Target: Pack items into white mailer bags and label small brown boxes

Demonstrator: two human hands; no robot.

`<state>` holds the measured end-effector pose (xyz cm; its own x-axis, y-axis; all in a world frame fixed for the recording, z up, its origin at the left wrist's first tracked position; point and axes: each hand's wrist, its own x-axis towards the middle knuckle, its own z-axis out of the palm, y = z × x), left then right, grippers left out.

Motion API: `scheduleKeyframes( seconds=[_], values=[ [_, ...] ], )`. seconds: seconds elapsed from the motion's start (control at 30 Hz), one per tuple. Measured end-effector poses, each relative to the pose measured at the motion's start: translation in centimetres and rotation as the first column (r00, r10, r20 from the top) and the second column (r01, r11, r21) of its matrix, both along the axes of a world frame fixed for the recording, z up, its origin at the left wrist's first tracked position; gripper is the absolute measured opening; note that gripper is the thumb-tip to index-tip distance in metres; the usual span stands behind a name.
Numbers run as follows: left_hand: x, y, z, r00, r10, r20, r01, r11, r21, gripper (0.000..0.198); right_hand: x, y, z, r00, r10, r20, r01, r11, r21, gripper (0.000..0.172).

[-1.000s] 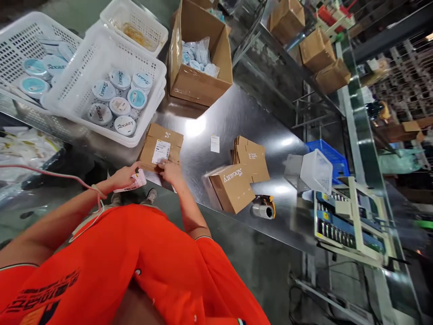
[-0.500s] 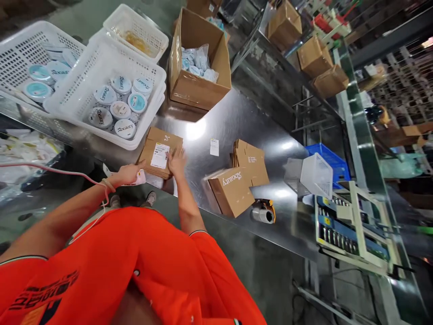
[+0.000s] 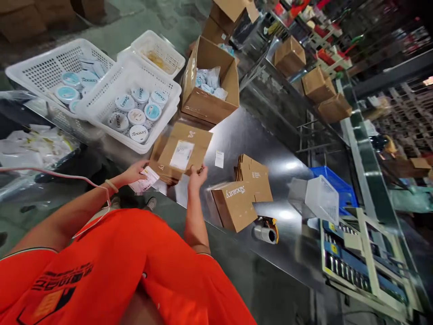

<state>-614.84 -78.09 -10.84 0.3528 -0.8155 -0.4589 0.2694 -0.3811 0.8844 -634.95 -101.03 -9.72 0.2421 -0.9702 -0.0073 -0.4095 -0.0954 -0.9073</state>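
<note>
My right hand [image 3: 197, 177] grips the near right corner of a flat cardboard box [image 3: 199, 141] with a white shipping label [image 3: 181, 155] on top. This flat box is lifted and tilted over a stack of flattened boxes [image 3: 158, 151] on the steel table. Pinched in my left hand [image 3: 135, 172] is a pinkish-white printed paper slip [image 3: 145, 180], beside the stack at the table's front edge. To the right lie a small paper slip [image 3: 219, 159], a closed box marked with white lettering [image 3: 234, 205] and more flattened cartons [image 3: 260, 178].
White baskets [image 3: 101, 106] hold round lidded tins at the back left. Behind the stack stands an open carton [image 3: 209, 106] of bagged tins. A tape dispenser [image 3: 265, 232], a white bin [image 3: 321, 201] and a blue crate [image 3: 341, 185] sit to the right.
My right hand has gone from lying on the stack to gripping the top flat box, which is now raised and shifted right. The slip in my left hand shows more fully.
</note>
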Motion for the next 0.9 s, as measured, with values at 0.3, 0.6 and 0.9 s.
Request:
scheduleKeyframes(
  seconds=[0.3, 0.6, 0.9],
  values=[
    [0.9, 2.9, 3.3, 0.938, 0.308, -0.159, -0.329, 0.934, -0.137, 0.114, 12.9, -0.4, 6.4, 0.898, 0.381, 0.22, -0.409, 0.907, 0.098, 0.069],
    [-2.8, 1.7, 4.5, 0.933, 0.338, -0.124, -0.352, 0.929, -0.116, 0.083, 4.5, 10.4, 3.0, 0.853, 0.421, 0.308, -0.522, 0.706, 0.479, 0.037],
    [-5.0, -0.6, 4.7, 0.928, 0.343, -0.147, -0.335, 0.939, 0.074, 0.084, 2.6, 9.6, 1.5, 0.898, 0.29, 0.33, -0.429, 0.74, 0.518, 0.03]
  ],
)
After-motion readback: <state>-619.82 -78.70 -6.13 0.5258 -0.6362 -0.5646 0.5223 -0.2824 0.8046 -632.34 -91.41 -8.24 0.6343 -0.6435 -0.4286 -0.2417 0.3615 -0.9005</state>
